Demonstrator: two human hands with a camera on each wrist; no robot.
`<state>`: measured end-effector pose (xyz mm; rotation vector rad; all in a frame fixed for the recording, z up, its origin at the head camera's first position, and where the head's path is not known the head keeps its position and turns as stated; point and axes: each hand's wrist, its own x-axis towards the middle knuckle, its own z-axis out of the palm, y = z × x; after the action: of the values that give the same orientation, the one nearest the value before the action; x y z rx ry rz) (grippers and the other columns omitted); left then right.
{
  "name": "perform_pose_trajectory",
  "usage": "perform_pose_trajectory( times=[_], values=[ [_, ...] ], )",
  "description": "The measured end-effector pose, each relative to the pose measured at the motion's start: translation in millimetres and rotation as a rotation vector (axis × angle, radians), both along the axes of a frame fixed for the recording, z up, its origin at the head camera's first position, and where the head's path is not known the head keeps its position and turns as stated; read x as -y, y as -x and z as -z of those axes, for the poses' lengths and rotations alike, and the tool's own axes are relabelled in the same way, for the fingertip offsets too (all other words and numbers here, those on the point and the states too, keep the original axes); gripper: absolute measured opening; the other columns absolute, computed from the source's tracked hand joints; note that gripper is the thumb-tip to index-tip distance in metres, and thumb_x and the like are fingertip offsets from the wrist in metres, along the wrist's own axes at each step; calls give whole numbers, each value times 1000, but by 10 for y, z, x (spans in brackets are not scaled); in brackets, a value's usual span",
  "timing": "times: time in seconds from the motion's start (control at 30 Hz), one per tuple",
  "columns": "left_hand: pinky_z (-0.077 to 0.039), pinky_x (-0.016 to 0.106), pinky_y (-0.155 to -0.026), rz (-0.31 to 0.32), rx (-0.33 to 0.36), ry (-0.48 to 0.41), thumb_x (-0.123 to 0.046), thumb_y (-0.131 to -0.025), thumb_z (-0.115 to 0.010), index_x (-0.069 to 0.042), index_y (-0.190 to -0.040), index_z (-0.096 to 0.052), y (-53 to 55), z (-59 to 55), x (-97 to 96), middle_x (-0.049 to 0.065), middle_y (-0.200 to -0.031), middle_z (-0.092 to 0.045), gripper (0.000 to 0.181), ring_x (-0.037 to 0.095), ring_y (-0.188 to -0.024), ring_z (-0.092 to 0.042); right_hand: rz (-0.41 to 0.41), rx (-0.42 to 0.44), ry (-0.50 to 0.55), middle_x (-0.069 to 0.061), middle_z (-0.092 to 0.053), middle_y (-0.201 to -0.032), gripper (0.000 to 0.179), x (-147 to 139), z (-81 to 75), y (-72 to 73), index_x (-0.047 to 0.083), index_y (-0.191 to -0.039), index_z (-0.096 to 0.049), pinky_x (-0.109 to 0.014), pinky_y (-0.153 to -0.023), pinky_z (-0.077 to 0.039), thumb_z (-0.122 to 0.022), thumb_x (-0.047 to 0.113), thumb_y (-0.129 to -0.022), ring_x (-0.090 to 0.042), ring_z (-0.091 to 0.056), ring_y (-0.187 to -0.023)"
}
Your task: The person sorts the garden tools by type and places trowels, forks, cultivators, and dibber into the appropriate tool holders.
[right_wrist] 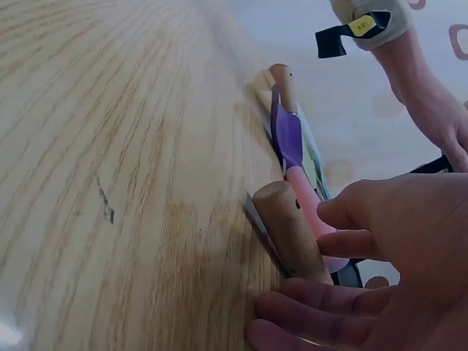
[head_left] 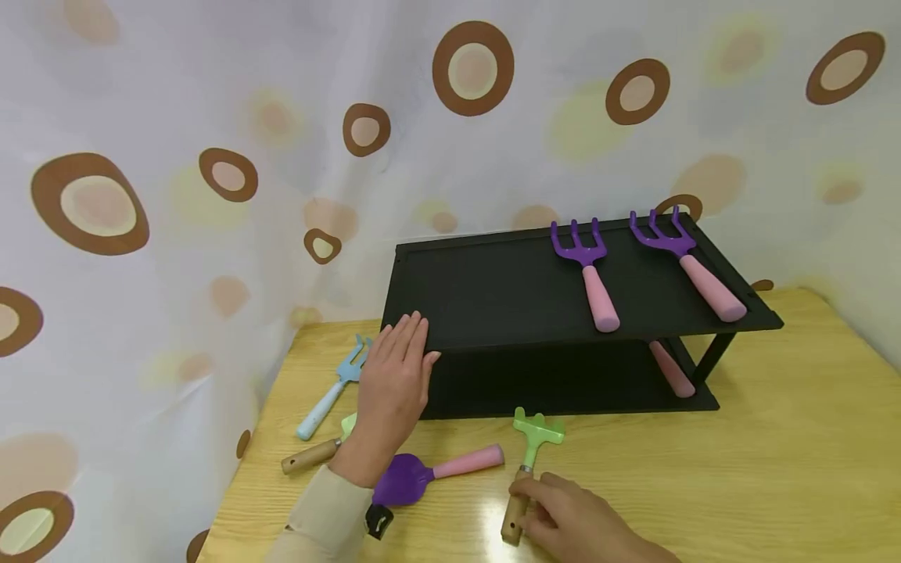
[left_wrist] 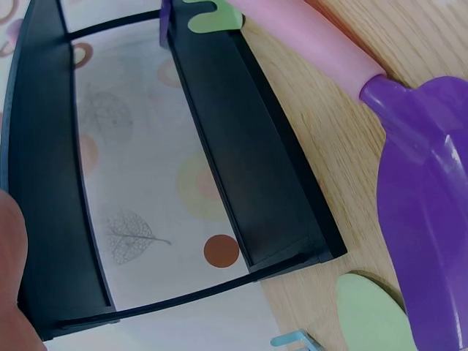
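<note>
My left hand [head_left: 394, 383], fingers straight, rests on the left front corner of the black two-tier rack [head_left: 479, 297]. At the lower front, my right hand [head_left: 573, 520] grips the wooden handle of a small green hand rake [head_left: 538, 430], its head pointing at the rack. In the right wrist view the wooden handle [right_wrist: 285, 227] lies between thumb and fingers, low over the table. Two purple hand forks [head_left: 580, 254] [head_left: 669, 238] with pink handles lie on the top tier. Another pink handle [head_left: 672, 371] shows on the lower tier, its head hidden.
Beside my left forearm lies a purple trowel [head_left: 404, 481] with a pink handle. Further left are a light blue fork [head_left: 327, 399] and a wooden-handled tool [head_left: 310, 456] with a green head, partly hidden by my wrist. A patterned curtain [head_left: 281, 117] hangs behind the table.
</note>
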<state>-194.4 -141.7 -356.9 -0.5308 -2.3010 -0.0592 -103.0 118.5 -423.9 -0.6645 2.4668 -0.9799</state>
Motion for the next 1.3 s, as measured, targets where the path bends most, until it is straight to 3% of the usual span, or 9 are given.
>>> perform_pose_trajectory(
  times=[0.27,0.4,0.53,0.87,1.07,1.3],
  values=[
    [-42,42,-113,-5,10,3,-27,-100,-58,0,-137,-57,106,-46,-11,14,-138,-61,45,27,-131,-57,61,-99,-82,8,-51,-89,23,43,-39,41,22,-116,-65,-22,-63,-40,-65,30,-94,-6,-47,-74],
    [-42,42,-114,-9,16,-7,-27,-100,-58,-1,-138,-57,112,-54,-6,14,-139,-60,46,27,-132,-56,179,-96,-156,6,-48,-83,12,10,-102,52,26,-103,-65,-25,-62,-39,-69,29,-92,-10,-45,-70],
    [-40,42,-115,-7,17,-10,-27,-102,-54,-1,-138,-56,127,-71,-26,14,-140,-60,45,27,-133,-55,277,-92,-238,2,-47,-82,15,-52,-142,45,28,-95,-62,-27,-59,-36,-74,27,-86,-13,-44,-68],
    [-40,42,-115,-11,22,-13,-27,-102,-55,-1,-138,-56,126,-49,-6,13,-140,-60,44,27,-132,-56,307,-153,-266,0,-49,-84,24,-136,-73,4,21,-99,-57,-29,-61,-43,-75,11,-86,-14,-46,-69],
    [-41,41,-115,-24,39,-4,-27,-102,-55,-1,-138,-56,58,25,-9,13,-140,-60,45,26,-132,-56,318,-181,-279,3,-53,-85,32,-270,-41,-65,19,-107,-57,-29,-59,-42,-75,8,-84,-13,-47,-69],
    [-41,41,-115,-29,7,-10,-28,-102,-54,-1,-138,-56,42,48,-10,13,-140,-60,44,26,-132,-56,321,-234,-293,2,-65,-97,34,-418,-101,-95,18,-114,-60,-35,-65,-52,-75,9,-85,-12,-55,-76]
  ],
)
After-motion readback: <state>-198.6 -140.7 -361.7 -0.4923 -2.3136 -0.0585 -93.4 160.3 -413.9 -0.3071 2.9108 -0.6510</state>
